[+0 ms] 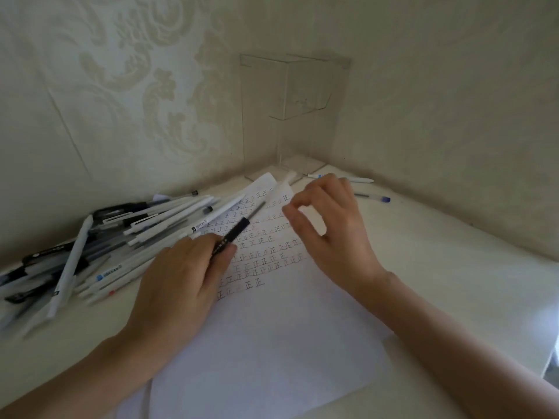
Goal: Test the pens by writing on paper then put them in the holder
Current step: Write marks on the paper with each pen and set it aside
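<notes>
Left hand [181,282] grips a black pen [239,229] over the paper [272,343], pointed toward the empty, loosely curled right hand [329,225], likely for uncapping; pen pile [106,237] lies left, clear holder [296,116] in the far corner

Left hand [181,267] and right hand [329,228] bare, forearms [453,343] bare too (seemingly to the elbows, at frame edge).

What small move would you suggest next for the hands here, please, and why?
Probably bring the right hand across to take the black pen from the left hand, ready to write on the paper. The left hand grips the pen over the rows of test marks, and the right hand hovers beside it, holding nothing.
</notes>
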Motion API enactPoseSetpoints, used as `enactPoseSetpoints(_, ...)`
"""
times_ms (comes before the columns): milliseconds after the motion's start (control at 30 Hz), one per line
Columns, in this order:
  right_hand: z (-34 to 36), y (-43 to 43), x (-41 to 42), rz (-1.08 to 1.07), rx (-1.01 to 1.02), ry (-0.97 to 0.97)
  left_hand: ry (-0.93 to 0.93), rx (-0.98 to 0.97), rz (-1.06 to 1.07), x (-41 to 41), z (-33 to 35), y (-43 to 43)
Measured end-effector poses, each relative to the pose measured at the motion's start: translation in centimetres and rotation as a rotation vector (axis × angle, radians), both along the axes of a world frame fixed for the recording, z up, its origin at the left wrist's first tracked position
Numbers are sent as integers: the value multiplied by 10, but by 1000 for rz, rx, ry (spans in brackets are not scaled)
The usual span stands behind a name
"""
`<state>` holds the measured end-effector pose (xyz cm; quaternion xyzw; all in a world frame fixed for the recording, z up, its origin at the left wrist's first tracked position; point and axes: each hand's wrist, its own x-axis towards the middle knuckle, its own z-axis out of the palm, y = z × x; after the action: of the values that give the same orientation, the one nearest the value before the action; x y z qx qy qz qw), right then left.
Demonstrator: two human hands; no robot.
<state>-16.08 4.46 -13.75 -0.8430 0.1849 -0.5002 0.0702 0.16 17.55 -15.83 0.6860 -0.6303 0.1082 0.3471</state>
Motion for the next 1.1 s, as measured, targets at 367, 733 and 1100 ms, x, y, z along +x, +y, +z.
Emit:
enactPoseSetpoints(367, -5, 17, 10, 639, 1091, 27, -117, 100, -88, -2, -8, -2)
enactPoseSetpoints(733, -10, 21, 12, 754, 1134, 17, -90, 150, -222, -8, -2, 3)
enactPoseSetpoints(1100, 7, 2, -4, 723, 1178, -147, 30, 164, -25, -7, -1, 3)
